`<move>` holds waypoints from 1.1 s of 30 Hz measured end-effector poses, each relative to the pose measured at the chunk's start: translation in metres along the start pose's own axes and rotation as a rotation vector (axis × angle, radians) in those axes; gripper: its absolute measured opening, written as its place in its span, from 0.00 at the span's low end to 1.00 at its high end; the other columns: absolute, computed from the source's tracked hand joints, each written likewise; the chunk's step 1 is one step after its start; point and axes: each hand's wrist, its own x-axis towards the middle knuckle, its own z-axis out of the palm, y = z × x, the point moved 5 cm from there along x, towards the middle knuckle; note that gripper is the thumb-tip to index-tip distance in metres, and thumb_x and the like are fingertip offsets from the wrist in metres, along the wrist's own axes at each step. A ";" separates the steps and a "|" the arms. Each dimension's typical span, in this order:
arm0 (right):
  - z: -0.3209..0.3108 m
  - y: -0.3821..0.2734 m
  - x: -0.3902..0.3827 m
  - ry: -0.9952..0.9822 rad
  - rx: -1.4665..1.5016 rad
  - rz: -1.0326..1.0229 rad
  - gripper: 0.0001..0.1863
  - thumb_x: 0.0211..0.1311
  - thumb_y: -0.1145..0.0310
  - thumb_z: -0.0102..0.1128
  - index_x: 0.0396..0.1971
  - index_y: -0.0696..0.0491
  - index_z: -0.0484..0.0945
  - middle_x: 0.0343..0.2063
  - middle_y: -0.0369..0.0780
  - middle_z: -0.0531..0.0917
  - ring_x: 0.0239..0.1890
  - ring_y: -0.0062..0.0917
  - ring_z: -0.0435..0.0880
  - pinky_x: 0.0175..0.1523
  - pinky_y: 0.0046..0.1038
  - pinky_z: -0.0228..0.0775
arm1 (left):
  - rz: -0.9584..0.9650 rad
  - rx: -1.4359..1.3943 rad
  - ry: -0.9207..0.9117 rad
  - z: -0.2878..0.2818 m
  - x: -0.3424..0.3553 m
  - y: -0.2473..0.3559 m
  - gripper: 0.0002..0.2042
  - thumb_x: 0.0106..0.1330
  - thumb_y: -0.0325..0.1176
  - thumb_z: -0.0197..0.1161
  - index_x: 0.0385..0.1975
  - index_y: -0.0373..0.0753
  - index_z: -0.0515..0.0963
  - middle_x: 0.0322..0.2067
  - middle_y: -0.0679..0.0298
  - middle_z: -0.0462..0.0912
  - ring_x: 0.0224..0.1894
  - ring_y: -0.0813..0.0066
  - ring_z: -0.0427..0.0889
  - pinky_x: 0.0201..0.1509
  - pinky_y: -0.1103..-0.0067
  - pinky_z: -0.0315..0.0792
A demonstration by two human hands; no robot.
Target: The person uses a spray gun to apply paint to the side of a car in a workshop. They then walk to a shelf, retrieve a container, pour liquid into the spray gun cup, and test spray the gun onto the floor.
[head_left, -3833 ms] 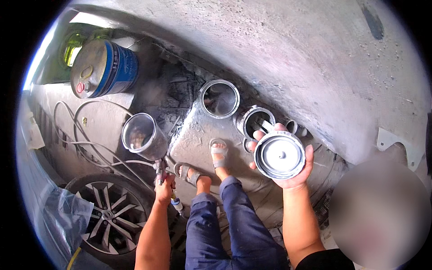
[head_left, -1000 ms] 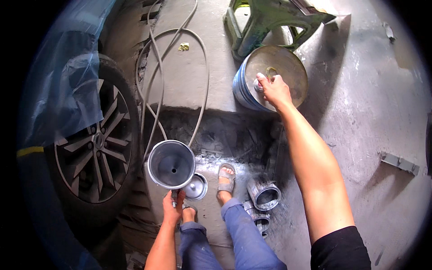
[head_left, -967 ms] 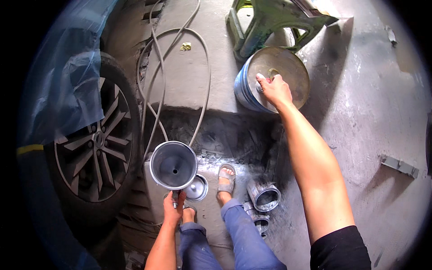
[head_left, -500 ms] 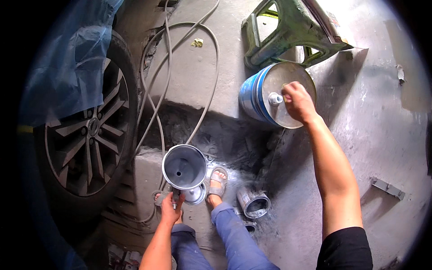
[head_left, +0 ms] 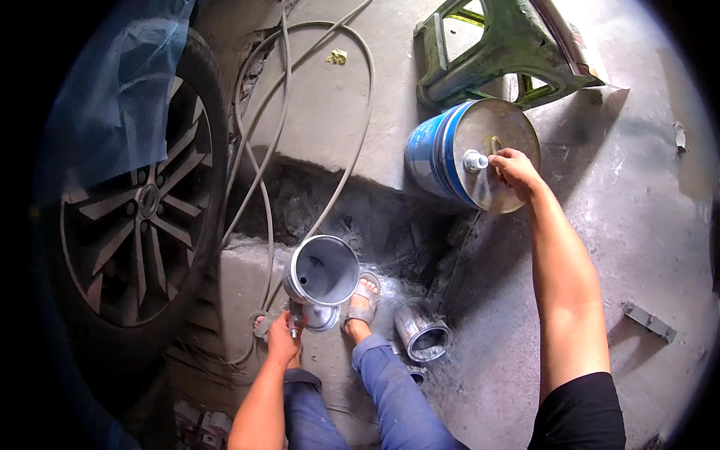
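Observation:
My left hand [head_left: 284, 336] is closed round the metal body of a spray gun, below its open grey cup [head_left: 326, 271]. The cup's mouth faces up toward me, and a small dark hole shows at its bottom. Under it a round metal lid [head_left: 322, 319] lies on the ground, partly hidden. On the right stands a tilted-looking blue metal drum [head_left: 429, 154] with a dull top and a whitish spout [head_left: 475, 161]. Beside that spout, my right hand [head_left: 514, 171] has its fingers closed on a thin yellowish loop handle [head_left: 495, 144] of the drum's top.
A green plastic stool [head_left: 487, 56] stands behind the drum. Grey hose [head_left: 369, 97] coils across the ledge. A car wheel [head_left: 146, 202] fills the left side. Two dirty cans, the larger one [head_left: 426, 334] open, stand by my foot. A grey bar [head_left: 649, 322] lies far right.
The cup has shifted slightly up and right and leans differently, uncovering its lower side. My right fingers have come down onto the loop beside the spout. The whole view has shifted a little.

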 end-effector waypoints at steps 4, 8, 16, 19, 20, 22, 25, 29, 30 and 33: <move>-0.005 -0.015 -0.005 -0.084 -0.221 -0.148 0.14 0.58 0.59 0.60 0.31 0.57 0.78 0.21 0.33 0.76 0.22 0.16 0.71 0.27 0.22 0.64 | -0.037 -0.027 -0.007 0.010 0.010 -0.029 0.13 0.56 0.38 0.66 0.34 0.35 0.77 0.28 0.48 0.81 0.35 0.51 0.81 0.37 0.69 0.72; 0.022 -0.025 -0.026 -0.212 -0.246 -0.244 0.14 0.62 0.61 0.57 0.26 0.57 0.77 0.20 0.34 0.78 0.21 0.16 0.71 0.28 0.22 0.65 | -0.016 -0.045 -0.052 0.019 0.021 -0.049 0.11 0.55 0.34 0.64 0.35 0.37 0.77 0.30 0.49 0.81 0.37 0.50 0.80 0.38 0.67 0.72; 0.147 -0.034 -0.108 -0.544 0.105 -0.233 0.14 0.64 0.60 0.55 0.24 0.54 0.72 0.20 0.30 0.74 0.23 0.13 0.69 0.28 0.19 0.61 | -0.120 0.095 -0.128 0.051 0.029 -0.128 0.07 0.56 0.32 0.58 0.32 0.39 0.76 0.29 0.47 0.80 0.35 0.47 0.79 0.37 0.62 0.71; 0.193 -0.027 -0.127 -0.549 0.109 -0.276 0.14 0.64 0.60 0.54 0.24 0.54 0.72 0.19 0.29 0.71 0.24 0.13 0.67 0.29 0.19 0.61 | -0.125 0.095 -0.109 0.060 0.034 -0.147 0.06 0.58 0.31 0.55 0.29 0.36 0.77 0.27 0.44 0.78 0.33 0.46 0.79 0.35 0.63 0.70; 0.207 -0.024 -0.133 -0.527 0.101 -0.277 0.14 0.64 0.61 0.54 0.24 0.54 0.72 0.19 0.29 0.70 0.24 0.13 0.66 0.29 0.20 0.61 | -0.161 0.122 -0.137 0.062 0.036 -0.150 0.06 0.58 0.32 0.56 0.30 0.38 0.77 0.28 0.46 0.79 0.35 0.46 0.79 0.36 0.62 0.70; 0.238 -0.014 -0.141 -0.460 0.012 -0.317 0.16 0.64 0.60 0.54 0.25 0.58 0.72 0.18 0.34 0.71 0.24 0.16 0.67 0.30 0.26 0.65 | -0.234 0.180 -0.195 0.067 0.039 -0.160 0.07 0.57 0.35 0.57 0.32 0.42 0.77 0.31 0.49 0.80 0.38 0.46 0.79 0.39 0.59 0.70; 0.285 -0.009 -0.157 -0.401 -0.102 -0.410 0.17 0.62 0.58 0.54 0.26 0.59 0.73 0.20 0.47 0.76 0.24 0.34 0.75 0.32 0.35 0.67 | -0.232 0.174 -0.185 0.078 0.041 -0.186 0.07 0.57 0.33 0.55 0.31 0.40 0.78 0.31 0.48 0.81 0.39 0.47 0.79 0.41 0.60 0.71; 0.336 0.017 -0.167 -0.317 -0.221 -0.471 0.16 0.61 0.59 0.53 0.29 0.59 0.73 0.23 0.53 0.76 0.27 0.44 0.76 0.34 0.40 0.66 | -0.310 0.239 -0.241 0.085 0.050 -0.196 0.08 0.57 0.32 0.54 0.32 0.39 0.78 0.32 0.48 0.81 0.40 0.48 0.79 0.43 0.61 0.71; 0.345 0.019 -0.170 -0.247 -0.201 -0.545 0.15 0.62 0.60 0.54 0.26 0.59 0.72 0.20 0.51 0.74 0.23 0.39 0.74 0.30 0.37 0.65 | -0.323 0.251 -0.249 0.088 0.052 -0.198 0.08 0.57 0.32 0.54 0.32 0.39 0.78 0.33 0.47 0.80 0.40 0.48 0.79 0.43 0.61 0.71; 0.368 0.023 -0.175 -0.209 -0.384 -0.633 0.13 0.60 0.61 0.54 0.26 0.57 0.74 0.22 0.51 0.74 0.28 0.45 0.75 0.35 0.40 0.66 | -0.362 0.258 -0.280 0.095 0.055 -0.206 0.09 0.57 0.33 0.53 0.33 0.39 0.78 0.33 0.47 0.80 0.40 0.48 0.79 0.44 0.62 0.71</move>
